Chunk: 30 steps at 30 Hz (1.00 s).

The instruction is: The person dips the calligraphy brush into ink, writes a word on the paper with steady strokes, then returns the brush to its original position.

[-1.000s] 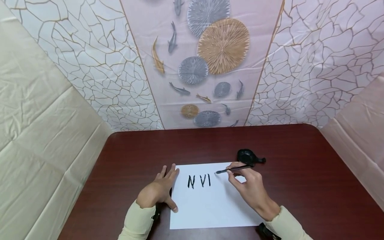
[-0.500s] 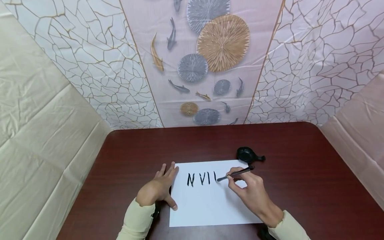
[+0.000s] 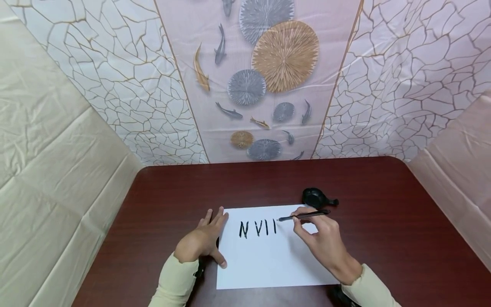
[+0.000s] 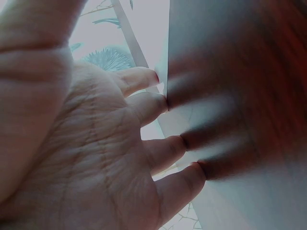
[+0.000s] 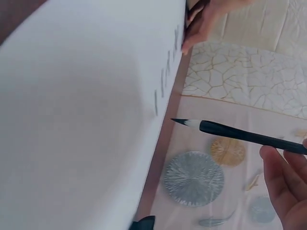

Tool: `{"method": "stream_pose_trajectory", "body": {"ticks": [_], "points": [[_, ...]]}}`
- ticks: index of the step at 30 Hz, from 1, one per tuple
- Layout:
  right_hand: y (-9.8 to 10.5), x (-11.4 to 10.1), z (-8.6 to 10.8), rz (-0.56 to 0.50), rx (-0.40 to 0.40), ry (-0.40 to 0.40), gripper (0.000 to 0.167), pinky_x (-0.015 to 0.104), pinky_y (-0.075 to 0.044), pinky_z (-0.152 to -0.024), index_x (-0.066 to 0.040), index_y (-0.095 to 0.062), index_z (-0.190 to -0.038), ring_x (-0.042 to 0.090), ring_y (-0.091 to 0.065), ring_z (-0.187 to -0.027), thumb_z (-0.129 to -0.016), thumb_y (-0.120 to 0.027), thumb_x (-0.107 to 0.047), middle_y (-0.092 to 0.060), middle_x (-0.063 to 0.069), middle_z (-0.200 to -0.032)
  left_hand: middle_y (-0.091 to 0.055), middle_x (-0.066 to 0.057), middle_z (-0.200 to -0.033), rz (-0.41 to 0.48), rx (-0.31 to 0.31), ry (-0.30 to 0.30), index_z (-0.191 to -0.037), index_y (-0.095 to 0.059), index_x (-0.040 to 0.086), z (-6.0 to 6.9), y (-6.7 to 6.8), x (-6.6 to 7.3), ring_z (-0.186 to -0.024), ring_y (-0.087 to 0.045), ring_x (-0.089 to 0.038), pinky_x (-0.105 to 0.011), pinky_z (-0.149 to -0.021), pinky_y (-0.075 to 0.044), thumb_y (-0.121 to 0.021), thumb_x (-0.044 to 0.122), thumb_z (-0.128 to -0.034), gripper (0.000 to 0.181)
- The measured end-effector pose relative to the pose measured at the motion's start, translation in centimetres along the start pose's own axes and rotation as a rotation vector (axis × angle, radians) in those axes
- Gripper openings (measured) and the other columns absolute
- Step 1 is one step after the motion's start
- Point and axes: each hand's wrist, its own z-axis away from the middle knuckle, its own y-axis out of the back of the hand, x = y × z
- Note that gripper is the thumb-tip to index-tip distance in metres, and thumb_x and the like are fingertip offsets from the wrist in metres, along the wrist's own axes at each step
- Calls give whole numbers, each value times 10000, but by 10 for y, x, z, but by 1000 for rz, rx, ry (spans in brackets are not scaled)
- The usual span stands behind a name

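Observation:
My right hand (image 3: 324, 243) pinches a dark-handled ink brush (image 5: 235, 132) between thumb and fingers. In the right wrist view its bristles are white with a black pointed tip, held just off the paper. A white sheet of paper (image 3: 264, 268) lies on the table and bears black strokes (image 3: 258, 229) that read like "N VII". The brush tip is near the top of the last stroke. My left hand (image 3: 201, 241) rests spread at the sheet's left edge, the thumb on the paper. In the left wrist view its fingertips (image 4: 192, 175) touch the table.
A small black ink dish (image 3: 315, 198) with a short handle stands at the paper's upper right corner. The dark red-brown table (image 3: 184, 183) reaches back to a patterned cloth (image 3: 264, 119). Pale cloth hangs along both sides.
A further vertical stroke has appeared to the right of the earlier ones. The right hand moved the brush down along it, then back up, lifting the tip. The left hand stayed in place.

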Motion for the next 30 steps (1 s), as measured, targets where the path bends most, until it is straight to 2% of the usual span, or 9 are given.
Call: {"method": "stream_pose_trajectory", "body": {"ticks": [5, 8, 14, 20, 30], "points": [[-8, 7, 2, -20, -7, -22, 315, 163, -581, -740, -50, -761, -1053, 104, -737, -847, -801, -801, 135, -768, 13, -1030, 17, -62, -1788, -15, 1, 5, -1703, -174, 158, -1, -1, 1, -1626, 36, -411, -669, -1220, -270, -1066, 302, -562, 1456], [-11, 9, 4, -28, -13, -36, 319, 195, -594, -727, -57, -757, -1054, 98, -735, -847, -806, -800, 138, -764, 5, -1023, 10, -60, -1788, -23, 2, 7, -1702, -176, 162, -1, -2, 2, -1626, 21, -417, -674, -1210, -288, -1067, 310, -559, 1457], [-13, 12, 5, -37, -5, -22, 312, 209, -599, -713, -50, -757, -1042, 101, -733, -839, -802, -798, 145, -762, 12, -1015, 20, -59, -1788, 9, 6, 6, -1703, -178, 158, 0, 0, 1, -1625, 40, -416, -692, -1208, -271, -1070, 280, -560, 1455], [-9, 17, 6, -15, 24, -10, 320, 199, -592, -702, -37, -756, -1028, 126, -733, -814, -778, -808, 156, -767, 34, -993, 18, -59, -1788, 4, 7, 12, -1704, -178, 158, 0, -1, 0, -1624, 36, -420, -691, -1207, -275, -1073, 286, -553, 1463], [1, 11, 16, 23, 12, -70, 304, 137, -566, -728, -56, -758, -1008, 98, -729, -808, -780, -807, 140, -765, 8, -969, 17, -74, -1787, 10, 10, 1, -1702, -182, 143, -1, -1, 0, -1625, 49, -416, -691, -1219, -245, -1077, 274, -546, 1467]]}}
